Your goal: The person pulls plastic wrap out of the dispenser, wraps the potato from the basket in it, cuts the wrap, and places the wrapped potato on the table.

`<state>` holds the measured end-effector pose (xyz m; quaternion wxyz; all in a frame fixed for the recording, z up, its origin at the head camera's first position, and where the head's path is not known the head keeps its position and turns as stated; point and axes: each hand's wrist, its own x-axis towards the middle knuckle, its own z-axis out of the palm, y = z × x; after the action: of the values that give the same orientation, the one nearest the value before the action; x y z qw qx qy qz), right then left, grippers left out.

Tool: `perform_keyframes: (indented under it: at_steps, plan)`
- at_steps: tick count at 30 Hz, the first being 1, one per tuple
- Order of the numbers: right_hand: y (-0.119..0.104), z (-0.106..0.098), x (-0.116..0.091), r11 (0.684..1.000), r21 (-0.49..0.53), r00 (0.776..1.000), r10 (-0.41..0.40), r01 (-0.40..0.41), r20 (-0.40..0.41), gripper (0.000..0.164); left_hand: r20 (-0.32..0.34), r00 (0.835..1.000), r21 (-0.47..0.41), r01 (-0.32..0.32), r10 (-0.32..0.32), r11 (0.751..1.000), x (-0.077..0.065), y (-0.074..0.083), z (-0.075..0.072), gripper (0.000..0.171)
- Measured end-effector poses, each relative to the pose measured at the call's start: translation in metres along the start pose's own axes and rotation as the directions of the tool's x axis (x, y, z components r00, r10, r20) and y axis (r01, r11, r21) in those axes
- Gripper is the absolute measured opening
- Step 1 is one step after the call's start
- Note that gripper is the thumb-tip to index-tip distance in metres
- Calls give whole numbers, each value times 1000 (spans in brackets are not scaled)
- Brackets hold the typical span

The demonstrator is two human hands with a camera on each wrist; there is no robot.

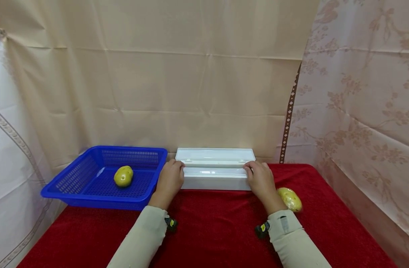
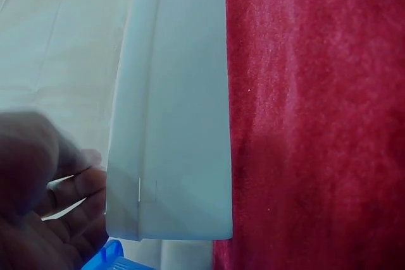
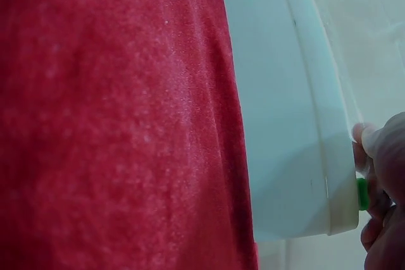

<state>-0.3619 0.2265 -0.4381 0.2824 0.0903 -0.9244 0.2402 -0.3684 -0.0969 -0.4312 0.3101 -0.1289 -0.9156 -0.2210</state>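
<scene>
A white plastic-wrap dispenser (image 1: pixel 215 182) stands at the back middle of the table, its lid (image 1: pixel 216 153) raised behind it. Clear, shiny plastic wrap (image 1: pixel 215 171) spans the top between the hands. At the left end my left hand (image 1: pixel 172 178) has thumb and fingers brought together by the top edge; the thumb blurs in the left wrist view. My right hand (image 1: pixel 260 179) pinches at the opposite end, its fingertips (image 3: pixel 362 134) close to a small green piece (image 3: pixel 362 194) on the dispenser. The wrap's edge inside the fingers is hidden.
A blue plastic basket (image 1: pixel 93 201) on the left holds one potato (image 1: pixel 123 176). Another potato (image 1: pixel 290 199), with a glossy film-like sheen, lies beside my right wrist. Red cloth (image 1: pixel 217 230) covers the table; a beige curtain (image 1: pixel 191 82) hangs right behind the dispenser.
</scene>
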Motion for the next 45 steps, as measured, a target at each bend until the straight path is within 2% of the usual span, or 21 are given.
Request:
perform_keyframes:
  at_steps: [4,6,13,18,21,24,26,30,35,40,45]
  plan:
    - [1,0,1,1000,26,1000,8,-9,7,13,19,1000,-1,12,-12,1000,0,0,0,17]
    - [2,1,1,999,30,1000,15,-15,10,13,20,1000,5,10,-10,1000,-1,-1,0,15]
    - [3,3,0,999,49,999,9,-7,-41,12,-65,997,14,-27,28,1000,-2,-1,1,3]
    - [3,4,0,992,122,994,-6,19,-105,10,-81,997,85,-9,16,996,-2,2,0,5]
    - [3,2,0,982,190,995,7,13,-104,13,-87,996,169,10,4,986,-2,3,-2,7]
    - [3,1,0,972,235,995,9,13,-95,21,-114,993,247,7,22,969,-1,3,-3,9]
    - [4,1,0,973,229,994,0,24,-106,22,-144,989,278,-3,44,960,-1,3,-4,9]
    - [8,4,0,981,188,983,-22,56,-180,15,-190,978,294,-21,80,956,-1,4,-5,9]
    - [8,2,-1,984,170,971,-17,59,-238,10,-177,982,283,-10,63,959,0,4,-8,10]
    - [10,-4,0,989,145,982,40,-13,-182,10,-139,990,276,17,22,961,0,3,-9,12]
    - [15,-11,2,995,91,993,44,-34,-113,7,-114,993,285,34,-1,958,1,2,-11,12]
